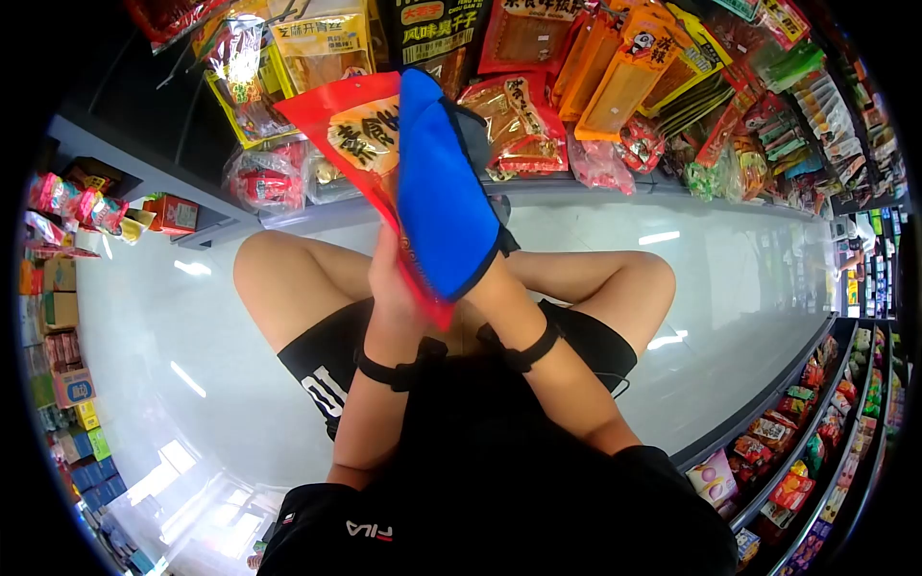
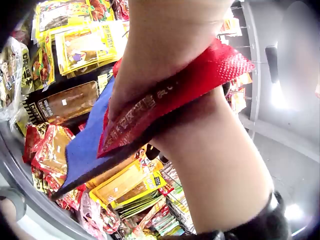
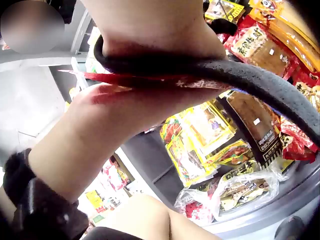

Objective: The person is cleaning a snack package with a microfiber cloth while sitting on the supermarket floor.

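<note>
The left hand (image 1: 387, 274) lies against the back of one red packet (image 1: 346, 120), and the right hand (image 1: 488, 288) reaches under one blue cloth (image 1: 444, 182) on its front. The hands are close together; how far open their fingers are is hidden. Two black straps (image 1: 392, 370) circle the wrists. Beyond the hands, snack packets (image 1: 514, 123) fill a shelf (image 1: 336, 209).

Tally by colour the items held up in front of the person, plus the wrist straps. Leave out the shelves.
Red: 1, the packet
Blue: 1, the dark-edged cloth
Black: 2, the left wrist strap and the right wrist strap
Total: 4
</note>
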The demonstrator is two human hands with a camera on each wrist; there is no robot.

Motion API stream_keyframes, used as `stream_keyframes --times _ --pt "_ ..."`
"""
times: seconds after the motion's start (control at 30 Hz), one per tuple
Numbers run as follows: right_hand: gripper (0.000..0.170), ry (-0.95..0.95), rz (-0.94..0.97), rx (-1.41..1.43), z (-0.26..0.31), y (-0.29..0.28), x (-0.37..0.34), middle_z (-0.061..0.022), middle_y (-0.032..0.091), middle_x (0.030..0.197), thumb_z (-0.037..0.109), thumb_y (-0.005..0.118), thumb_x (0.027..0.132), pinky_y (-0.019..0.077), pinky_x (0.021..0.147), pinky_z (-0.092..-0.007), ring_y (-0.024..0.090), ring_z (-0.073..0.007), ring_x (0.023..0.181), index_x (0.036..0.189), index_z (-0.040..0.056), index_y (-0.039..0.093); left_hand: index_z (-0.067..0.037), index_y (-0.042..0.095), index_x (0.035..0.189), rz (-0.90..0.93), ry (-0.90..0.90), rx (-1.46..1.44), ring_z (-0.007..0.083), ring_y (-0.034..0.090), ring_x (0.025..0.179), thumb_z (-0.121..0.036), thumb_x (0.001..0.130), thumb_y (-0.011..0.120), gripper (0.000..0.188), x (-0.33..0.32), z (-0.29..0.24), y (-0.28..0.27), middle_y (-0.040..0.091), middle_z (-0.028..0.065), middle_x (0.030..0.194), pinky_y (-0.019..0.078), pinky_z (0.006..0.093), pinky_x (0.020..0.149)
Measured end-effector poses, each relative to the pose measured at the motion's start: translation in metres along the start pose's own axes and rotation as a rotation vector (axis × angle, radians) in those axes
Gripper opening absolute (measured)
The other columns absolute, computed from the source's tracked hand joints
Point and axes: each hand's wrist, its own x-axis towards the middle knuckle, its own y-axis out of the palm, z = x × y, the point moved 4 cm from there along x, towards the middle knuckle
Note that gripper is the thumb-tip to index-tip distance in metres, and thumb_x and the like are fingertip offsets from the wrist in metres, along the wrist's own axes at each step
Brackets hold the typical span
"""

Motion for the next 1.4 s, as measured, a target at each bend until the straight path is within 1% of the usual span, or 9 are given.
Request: stream_keyframes --times 0.13,0.3,0.5,0.57,0.77,1.17,1.23,1.3,1.4 --pt "0.035 0.039 0.021 0.006 -0.021 0.006 0.016 -0.0174 0.059 0.122 0.016 0.055 0.096 0.0450 0.099 -0.0345 0.056 -0.0287 0.114 0.128 0.0010 0.054 -0.008 0.036 0.149 0.326 -0.087 -0.373 0.0273 0.054 0.127 -0.040 0.106 0.036 0.054 -0.002 0.009 0.004 0.050 0.0117 0.144 0.0435 0.0412 0.107" --pt "0.057 -0.081 0.047 0.171 -0.028 0.011 0.029 -0.0180 0.038 0.149 0.008 0.048 0.098 0.0268 0.117 -0.0360 0.038 -0.0278 0.137 0.149 -0.0044 0.029 -0.006 0.045 0.141 -0.053 -0.141 -0.024 0.0238 0.057 0.121 -0.035 0.106 0.042 0.046 0.008 0.033 -0.026 0.058 0.0093 0.134 0.0456 0.0392 0.104" --pt "0.061 0.391 -0.115 0.866 -0.038 0.040 -0.020 -0.0178 0.042 0.148 0.011 0.060 0.094 0.0302 0.115 -0.0350 0.040 -0.0276 0.138 0.147 -0.0026 0.033 -0.004 0.054 0.127 -0.152 -0.193 -0.083 0.0219 0.062 0.107 -0.030 0.104 0.047 0.035 0.003 0.030 -0.054 0.064 0.0077 0.119 0.0512 0.0356 0.093" --pt "0.060 0.058 0.195 0.194 -0.028 0.038 -0.024 -0.0189 0.042 0.148 0.015 0.060 0.094 0.0260 0.118 -0.0376 0.039 -0.0305 0.139 0.146 -0.0018 0.036 -0.005 0.054 0.129 -0.347 -0.160 0.022 0.0220 0.062 0.108 -0.032 0.103 0.047 0.038 -0.002 0.019 -0.051 0.064 0.0080 0.120 0.0508 0.0347 0.094" --pt "0.049 -0.233 0.153 -0.128 0.011 0.035 -0.033 -0.0152 0.045 0.148 0.023 0.055 0.096 0.0134 0.120 -0.0493 0.036 -0.0326 0.141 0.141 0.0060 0.049 -0.005 0.046 0.140 -0.129 -0.034 -0.048 0.0250 0.057 0.118 -0.039 0.105 0.040 0.049 0.006 -0.008 -0.060 0.058 0.0119 0.132 0.0456 0.0376 0.103" --pt "0.044 -0.143 0.194 0.012 -0.008 0.040 -0.036 -0.0134 0.048 0.146 0.020 0.051 0.097 0.0093 0.120 -0.0532 0.035 -0.0307 0.142 0.139 0.0057 0.050 -0.006 0.038 0.148 0.228 -0.044 -0.275 0.0244 0.050 0.130 -0.039 0.107 0.038 0.053 0.011 -0.015 -0.033 0.050 0.0108 0.145 0.0400 0.0385 0.110" --pt "0.046 0.269 0.218 0.600 -0.020 0.044 -0.028 -0.0122 0.049 0.145 0.022 0.051 0.099 0.0104 0.121 -0.0520 0.037 -0.0294 0.140 0.141 0.0050 0.047 -0.007 0.040 0.147 -0.068 -0.096 -0.013 0.0223 0.054 0.125 -0.038 0.106 0.042 0.051 0.006 -0.007 -0.041 0.053 0.0094 0.141 0.0434 0.0363 0.107" --pt "0.050 -0.138 0.188 -0.010 -0.022 0.044 -0.008 -0.0118 0.047 0.147 0.029 0.048 0.101 0.0107 0.122 -0.0492 0.038 -0.0285 0.140 0.145 0.0054 0.043 -0.006 0.042 0.145 -0.100 -0.090 0.045 0.0210 0.057 0.121 -0.036 0.106 0.044 0.049 0.006 0.001 -0.042 0.055 0.0084 0.137 0.0464 0.0353 0.104" --pt "0.051 0.114 0.065 1.066 -0.006 0.031 0.019 -0.0104 0.042 0.152 0.037 0.044 0.101 0.0084 0.122 -0.0486 0.029 -0.0291 0.146 0.144 0.0096 0.045 -0.004 0.042 0.144 -0.080 -0.076 0.179 0.0215 0.057 0.122 -0.031 0.105 0.047 0.048 0.005 0.011 -0.041 0.055 0.0086 0.138 0.0461 0.0357 0.104"
